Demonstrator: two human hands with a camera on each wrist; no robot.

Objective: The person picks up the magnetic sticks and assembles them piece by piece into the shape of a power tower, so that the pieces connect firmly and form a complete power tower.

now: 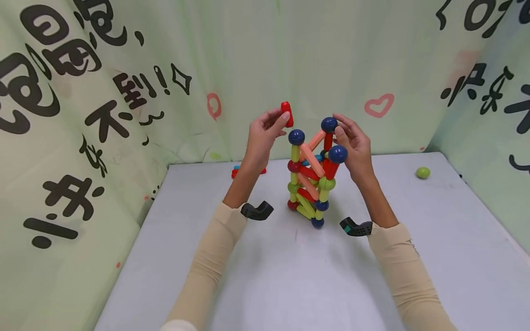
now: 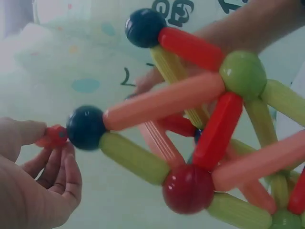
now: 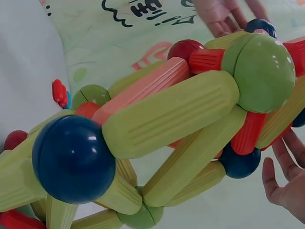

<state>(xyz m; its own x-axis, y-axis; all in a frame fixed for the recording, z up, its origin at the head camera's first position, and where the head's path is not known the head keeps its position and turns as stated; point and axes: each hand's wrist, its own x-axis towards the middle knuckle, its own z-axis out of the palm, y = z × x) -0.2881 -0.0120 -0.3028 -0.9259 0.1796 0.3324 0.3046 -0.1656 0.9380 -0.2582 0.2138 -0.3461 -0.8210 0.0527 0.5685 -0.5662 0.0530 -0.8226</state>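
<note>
A tower of magnetic rods and balls [image 1: 308, 172] stands on the table, in green, red, pink and blue. My left hand [image 1: 265, 131] pinches a short red magnetic rod [image 1: 287, 115] between thumb and fingers, just above the tower's top left blue ball [image 1: 296, 137]. In the left wrist view the end of that rod [image 2: 51, 136] is right at a blue ball [image 2: 86, 127]. My right hand [image 1: 355, 145] holds the tower's top back blue ball [image 1: 329, 124], index finger over it and thumb below. Another blue ball [image 1: 338, 154] sits in front of that thumb.
Several red and blue rods [image 1: 235, 173] lie at the table's back left, partly hidden behind my left forearm. A loose green ball [image 1: 423, 173] rests at the back right of the white table [image 1: 265, 276]. A printed curtain [image 1: 248, 69] hangs behind the table and at its sides.
</note>
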